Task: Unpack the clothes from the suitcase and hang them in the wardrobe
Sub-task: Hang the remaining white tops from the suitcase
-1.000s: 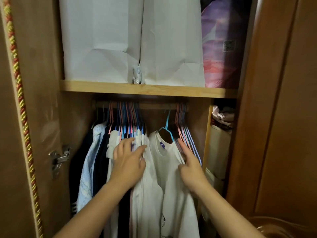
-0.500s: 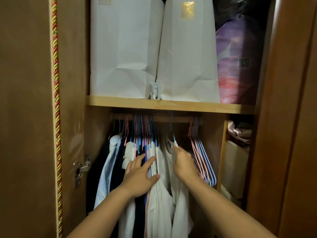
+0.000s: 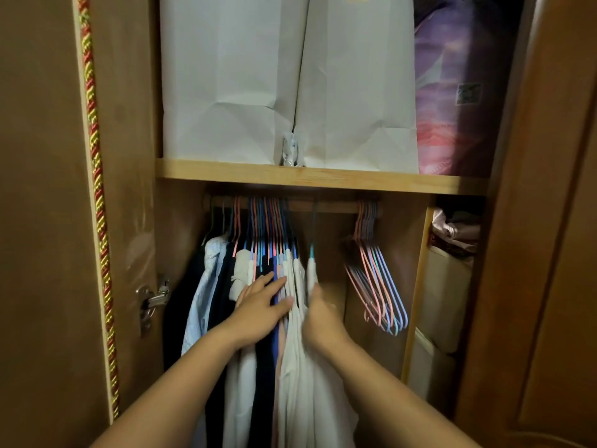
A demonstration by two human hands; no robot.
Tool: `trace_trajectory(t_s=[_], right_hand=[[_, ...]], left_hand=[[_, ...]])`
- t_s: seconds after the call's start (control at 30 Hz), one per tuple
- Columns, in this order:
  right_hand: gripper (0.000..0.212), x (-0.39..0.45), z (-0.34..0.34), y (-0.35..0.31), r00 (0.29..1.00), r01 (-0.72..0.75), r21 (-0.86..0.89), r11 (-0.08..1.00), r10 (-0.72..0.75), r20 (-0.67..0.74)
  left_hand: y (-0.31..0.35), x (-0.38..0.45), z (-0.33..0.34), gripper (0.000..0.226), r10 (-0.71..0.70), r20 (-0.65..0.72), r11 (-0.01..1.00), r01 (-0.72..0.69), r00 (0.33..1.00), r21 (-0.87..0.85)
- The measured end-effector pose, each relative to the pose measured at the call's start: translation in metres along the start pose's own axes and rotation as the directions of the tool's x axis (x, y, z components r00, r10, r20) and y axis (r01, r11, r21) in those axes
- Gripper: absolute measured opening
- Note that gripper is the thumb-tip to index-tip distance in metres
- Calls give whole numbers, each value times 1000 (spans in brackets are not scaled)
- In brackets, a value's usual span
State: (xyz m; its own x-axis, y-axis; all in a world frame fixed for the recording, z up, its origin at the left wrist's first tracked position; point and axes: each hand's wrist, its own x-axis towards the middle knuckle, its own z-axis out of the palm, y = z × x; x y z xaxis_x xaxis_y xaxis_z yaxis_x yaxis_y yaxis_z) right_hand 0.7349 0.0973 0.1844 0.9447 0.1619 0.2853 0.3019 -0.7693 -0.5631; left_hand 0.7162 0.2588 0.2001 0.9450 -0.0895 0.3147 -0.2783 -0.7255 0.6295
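Inside the wardrobe (image 3: 122,156), the left hand (image 3: 258,310) lies flat with fingers spread, pressing the hanging clothes (image 3: 252,367) leftward along the rail (image 3: 332,206). Just beside it, the right hand (image 3: 318,318) touches the white shirt (image 3: 303,383); its finger pose is too blurred to tell. Empty hangers (image 3: 376,279) hang well apart at the right.

shelf: two white paper bags (image 3: 290,79) | purple bag (image 3: 452,92) beside | right cubby – cream boxes (image 3: 445,295), possibly fabric
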Motion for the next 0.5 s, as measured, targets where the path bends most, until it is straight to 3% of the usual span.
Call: trace_trajectory(t_s=[0.07, 0.17, 0.23, 0.27, 0.3, 0.33, 0.37, 0.4, 0.5], right_hand=[[66, 4, 5, -18, 992, 86, -13, 996, -84, 97], [77, -3, -18, -14, 921, 184, 116, 976, -213, 327], [79, -13, -39, 12, 881, 230, 60, 971, -234, 410], [73, -15, -47, 29, 933, 244, -84, 966, -210, 294], [63, -15, -55, 44, 974, 226, -296, 928, -218, 59], [52, -15, -61, 55, 953, 131, -523, 842, -253, -168], [43, -13, -66, 64, 924, -9, -667, 745, -249, -291], [38, -8, -67, 73, 909, -95, -736, 671, -243, -339], [36, 0, -78, 80, 949, -142, -822, 551, -160, -271]], left_hand=[[1, 5, -2, 48, -8, -31, 1000, 7, 999, -24], [-2, -3, 2, 47, 28, -2, 972, -27, 1000, 232], [-6, -9, 5, 52, 54, 20, 951, -57, 998, 304], [-7, -9, 6, 54, 60, 13, 948, -61, 998, 312], [-6, -8, 8, 54, 64, 7, 947, -63, 998, 316], [-4, -7, 10, 54, 66, 5, 946, -65, 998, 319], [-3, -7, 12, 54, 69, 8, 944, -68, 998, 324], [-3, -7, 13, 54, 70, 12, 942, -70, 997, 329], [-5, -8, 13, 53, 60, 30, 942, -67, 998, 328]])
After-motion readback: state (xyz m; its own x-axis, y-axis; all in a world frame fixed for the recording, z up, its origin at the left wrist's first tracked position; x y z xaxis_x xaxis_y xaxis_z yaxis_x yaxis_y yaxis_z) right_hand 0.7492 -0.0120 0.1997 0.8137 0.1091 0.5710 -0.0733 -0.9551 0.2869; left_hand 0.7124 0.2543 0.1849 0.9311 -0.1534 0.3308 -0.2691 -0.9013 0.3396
